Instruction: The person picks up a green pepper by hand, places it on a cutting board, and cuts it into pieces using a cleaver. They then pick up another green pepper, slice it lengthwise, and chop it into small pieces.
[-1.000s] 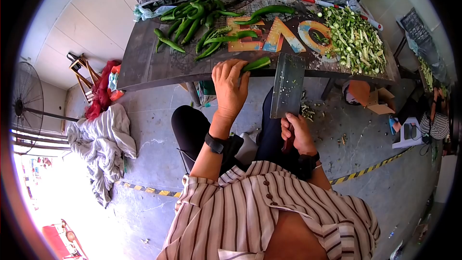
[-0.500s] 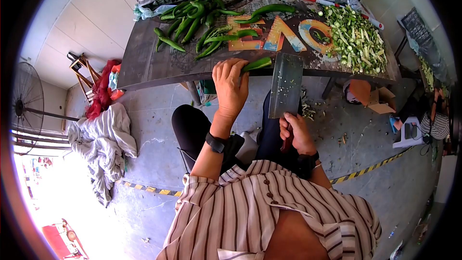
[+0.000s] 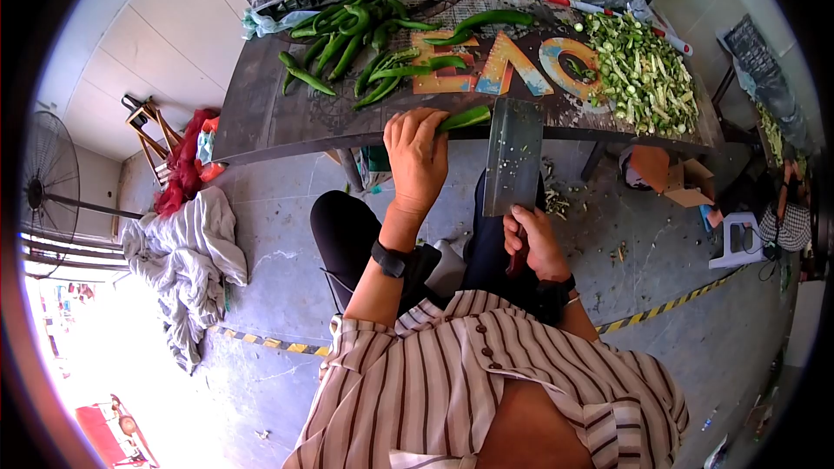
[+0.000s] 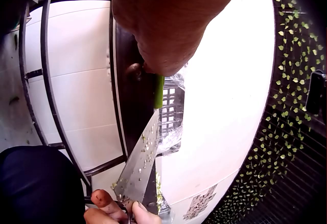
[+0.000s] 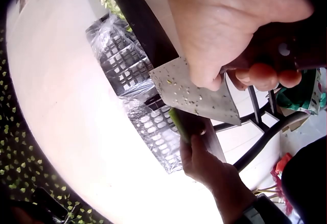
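A: Where was the workpiece?
B: Cut green pepper piece, long and tapered, at the near edge of the dark printed tabletop. Left hand pinched its near end, fingers bent. Likely held there so the free end faced the blade with the fingertips back.
A: Blade?
B: Wide grey steel cleaver, green bits stuck on, just beside the free end. Couldn't tell if touching.
A: Right hand?
B: Right hand closed round the dark red-brown handle, one digit against the blade's base. Probably for steering.
A: Layout?
B: Whole green peppers left, chopped pile right. Probably sorted to suit each hand.
A: Arms?
B: Left reached forward, back of hand up. Right nearer the body, blade pointing away.
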A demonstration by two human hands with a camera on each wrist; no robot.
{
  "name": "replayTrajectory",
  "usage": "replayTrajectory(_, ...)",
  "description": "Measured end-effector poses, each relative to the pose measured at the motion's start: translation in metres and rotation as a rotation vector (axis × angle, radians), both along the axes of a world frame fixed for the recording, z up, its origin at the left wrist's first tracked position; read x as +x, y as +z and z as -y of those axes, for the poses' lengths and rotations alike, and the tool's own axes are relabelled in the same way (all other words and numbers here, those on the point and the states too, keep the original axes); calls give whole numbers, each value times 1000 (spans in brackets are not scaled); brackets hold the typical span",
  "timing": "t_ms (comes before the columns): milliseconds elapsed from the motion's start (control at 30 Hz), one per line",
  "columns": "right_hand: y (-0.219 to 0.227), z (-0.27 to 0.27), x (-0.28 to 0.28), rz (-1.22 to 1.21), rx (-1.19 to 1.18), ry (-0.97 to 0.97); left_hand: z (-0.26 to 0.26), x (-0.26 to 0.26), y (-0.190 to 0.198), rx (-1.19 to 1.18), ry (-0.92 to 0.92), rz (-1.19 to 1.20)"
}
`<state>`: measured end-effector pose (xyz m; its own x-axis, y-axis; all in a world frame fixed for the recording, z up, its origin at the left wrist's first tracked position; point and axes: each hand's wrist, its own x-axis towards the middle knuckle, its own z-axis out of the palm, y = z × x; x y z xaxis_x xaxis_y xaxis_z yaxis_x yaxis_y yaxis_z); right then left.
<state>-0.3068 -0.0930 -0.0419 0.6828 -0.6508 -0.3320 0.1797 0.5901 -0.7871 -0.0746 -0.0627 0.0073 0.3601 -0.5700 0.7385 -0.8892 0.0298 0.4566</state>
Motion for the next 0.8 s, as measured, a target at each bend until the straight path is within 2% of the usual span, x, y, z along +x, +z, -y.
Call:
replayTrajectory(500, 9, -4, -2, -2, -1, -39, -2, 4, 6, 5, -2, -6)
replayTrajectory(700, 14, -3, -6, -3, 1, -67, -1, 16, 24, -59, 25, 4)
replayTrajectory(800, 16, -3, -6, -9, 2, -74, 1, 21, 6, 24, -9, 39)
